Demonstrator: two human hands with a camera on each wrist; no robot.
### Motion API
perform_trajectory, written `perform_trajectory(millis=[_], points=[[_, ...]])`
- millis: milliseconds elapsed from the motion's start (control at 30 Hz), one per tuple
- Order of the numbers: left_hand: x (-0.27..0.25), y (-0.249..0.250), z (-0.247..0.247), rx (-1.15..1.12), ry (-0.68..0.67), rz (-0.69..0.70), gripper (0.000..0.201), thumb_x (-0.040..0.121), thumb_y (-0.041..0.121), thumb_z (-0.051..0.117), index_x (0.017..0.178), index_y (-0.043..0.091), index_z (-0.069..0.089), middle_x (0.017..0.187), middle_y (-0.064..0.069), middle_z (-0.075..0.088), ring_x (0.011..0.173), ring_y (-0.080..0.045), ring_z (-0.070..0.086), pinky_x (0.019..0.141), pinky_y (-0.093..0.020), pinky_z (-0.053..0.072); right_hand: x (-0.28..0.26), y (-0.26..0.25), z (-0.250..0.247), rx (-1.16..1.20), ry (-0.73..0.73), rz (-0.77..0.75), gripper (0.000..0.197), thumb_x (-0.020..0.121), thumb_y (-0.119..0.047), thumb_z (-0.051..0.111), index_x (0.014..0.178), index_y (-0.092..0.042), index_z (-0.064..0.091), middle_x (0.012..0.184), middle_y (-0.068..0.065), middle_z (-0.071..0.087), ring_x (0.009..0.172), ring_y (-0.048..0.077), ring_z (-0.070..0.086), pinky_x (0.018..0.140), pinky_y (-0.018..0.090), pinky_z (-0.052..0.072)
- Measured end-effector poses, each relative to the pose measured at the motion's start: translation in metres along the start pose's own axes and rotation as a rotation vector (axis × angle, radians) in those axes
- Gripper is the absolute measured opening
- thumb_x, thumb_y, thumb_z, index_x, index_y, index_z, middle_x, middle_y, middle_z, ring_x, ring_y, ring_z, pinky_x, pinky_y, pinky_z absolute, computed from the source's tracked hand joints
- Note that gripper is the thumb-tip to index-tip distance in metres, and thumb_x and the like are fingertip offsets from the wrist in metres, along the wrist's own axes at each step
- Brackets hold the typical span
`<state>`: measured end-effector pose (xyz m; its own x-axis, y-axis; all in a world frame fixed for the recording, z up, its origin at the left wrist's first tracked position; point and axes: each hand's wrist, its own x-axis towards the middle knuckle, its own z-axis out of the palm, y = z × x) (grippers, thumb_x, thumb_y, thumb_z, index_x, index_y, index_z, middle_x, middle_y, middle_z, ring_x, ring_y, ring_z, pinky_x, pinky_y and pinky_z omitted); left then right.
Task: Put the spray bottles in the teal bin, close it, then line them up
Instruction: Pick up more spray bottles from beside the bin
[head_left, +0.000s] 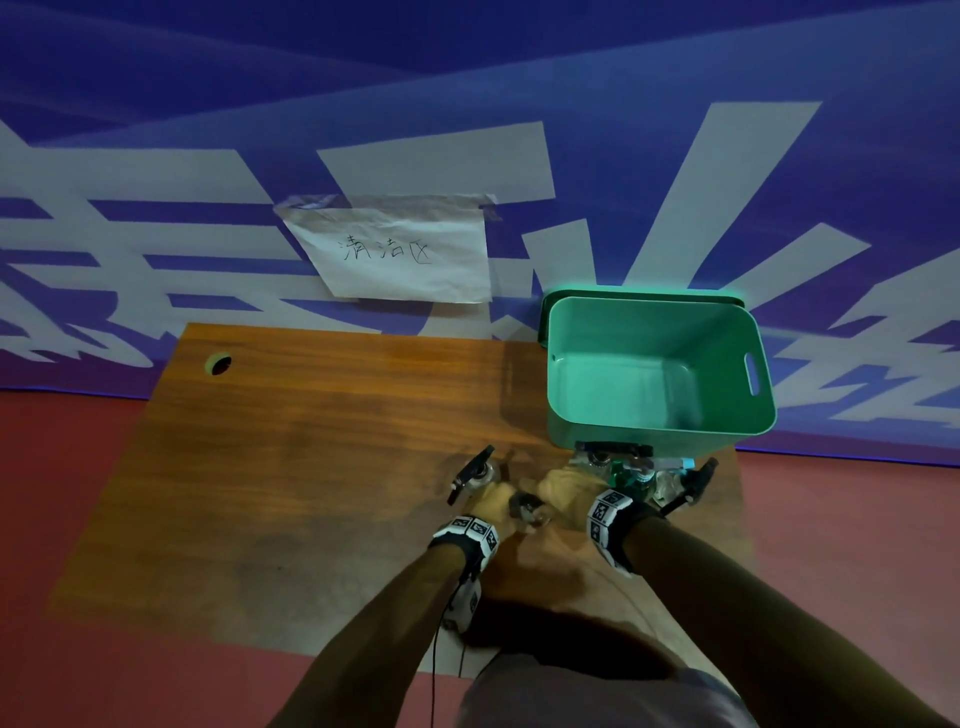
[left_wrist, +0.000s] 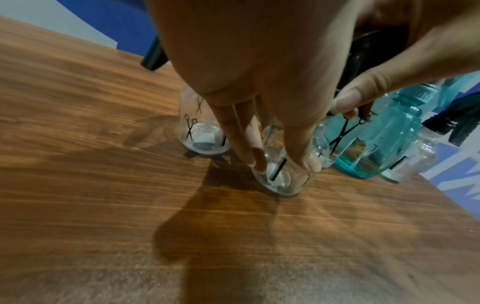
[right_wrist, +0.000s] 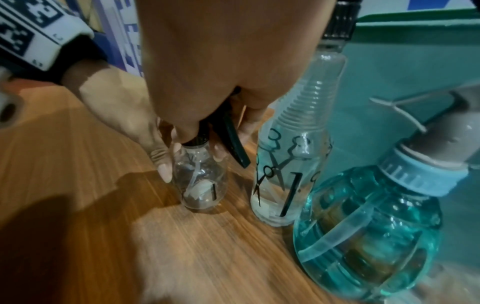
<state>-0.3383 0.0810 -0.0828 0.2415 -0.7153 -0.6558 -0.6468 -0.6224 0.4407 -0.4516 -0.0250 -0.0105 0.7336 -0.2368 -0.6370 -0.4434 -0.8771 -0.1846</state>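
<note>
Two hands are meeting on one small clear plastic spray bottle with a black trigger head (right_wrist: 200, 176): my left hand (left_wrist: 259, 86) is wrapping its fingers (left_wrist: 249, 144) around the body while my right hand (right_wrist: 221, 67) is curling over its top. It is standing on the brown wooden table (head_left: 311, 441), just in front of the open, empty teal plastic bin (head_left: 657, 364). Crowding is the danger; a taller clear bottle printed with scissors (right_wrist: 288, 174) and a round translucent blue bottle (right_wrist: 369, 232) are standing right beside it, so I could be toppling them while lifting.
</note>
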Motion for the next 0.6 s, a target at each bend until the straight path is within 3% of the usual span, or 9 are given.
perform_trajectory(millis=[133,233,400,533,600], points=[[0.003,-0.002,-0.001,0.027,0.033,0.008,0.024,0.088,0.012,0.064,0.111,0.019,0.067,0.097,-0.004,0.069,0.086,-0.024,0.066,0.078,-0.037,0.056,0.003,0.000,0.001,0.015,0.014,0.007,0.025,0.096,-0.032,0.058,0.096,-0.009,0.070,0.089,0.007,0.072,0.074,0.025,0.064,0.070,0.032,0.057],[0.004,-0.004,0.003,-0.013,0.028,0.041,0.032,0.089,0.006,0.064,0.117,0.019,0.065,0.101,-0.003,0.070,0.085,-0.020,0.062,0.077,-0.032,0.052,0.001,-0.001,0.005,0.021,0.029,0.016,0.020,0.096,-0.026,0.058,0.100,-0.009,0.068,0.095,0.008,0.070,0.082,0.026,0.065,0.074,0.031,0.055],[0.008,-0.008,0.008,0.002,-0.001,0.019,0.043,0.082,0.009,0.072,0.122,0.023,0.062,0.110,-0.001,0.067,0.100,-0.028,0.066,0.087,-0.041,0.057,-0.001,-0.001,0.010,0.039,0.087,0.013,0.024,0.099,-0.027,0.053,0.104,-0.007,0.066,0.106,0.011,0.067,0.100,0.029,0.064,0.088,0.035,0.052],[0.001,-0.005,0.005,0.031,0.059,-0.023,0.058,0.084,0.026,0.075,0.137,0.012,0.054,0.136,-0.014,0.055,0.126,-0.034,0.053,0.106,-0.042,0.044,-0.001,-0.003,0.018,0.031,0.107,0.049,0.020,0.098,-0.026,0.055,0.105,-0.010,0.066,0.108,0.009,0.069,0.102,0.027,0.065,0.091,0.037,0.053],[0.002,-0.003,0.003,0.066,0.024,-0.019,0.056,0.084,0.026,0.075,0.136,0.013,0.056,0.138,-0.015,0.055,0.125,-0.033,0.054,0.106,-0.042,0.044,-0.002,-0.004,0.022,0.043,0.125,0.074,0.018,0.097,-0.024,0.058,0.107,-0.011,0.066,0.110,0.009,0.069,0.103,0.027,0.065,0.091,0.035,0.051]])
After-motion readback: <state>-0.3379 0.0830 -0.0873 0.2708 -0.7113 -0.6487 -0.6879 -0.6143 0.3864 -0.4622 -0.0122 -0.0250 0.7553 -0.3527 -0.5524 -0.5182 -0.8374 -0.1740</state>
